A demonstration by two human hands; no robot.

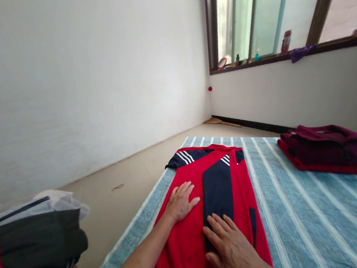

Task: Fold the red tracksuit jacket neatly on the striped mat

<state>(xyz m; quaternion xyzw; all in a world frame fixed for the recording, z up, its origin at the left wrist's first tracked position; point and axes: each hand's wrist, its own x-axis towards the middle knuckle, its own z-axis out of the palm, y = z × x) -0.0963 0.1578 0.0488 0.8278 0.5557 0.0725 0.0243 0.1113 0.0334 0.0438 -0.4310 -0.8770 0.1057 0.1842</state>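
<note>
Head view: red sports jersey (189, 242) w/ navy panels lies on the blue striped mat (300, 223), sleeves already turned in so it's a narrow strip — lengthwise fold looks done, crosswise fold still left, I'd say. Left hand (180, 202) & right hand (230, 247) both lie flat on the cloth, fingers spread, clamped on nothing. Jersey's near hem is cut off by the frame; folded maroon pile (328, 149) at right & dark clothes (34, 245) at left are hard to tell apart by garment.
</note>
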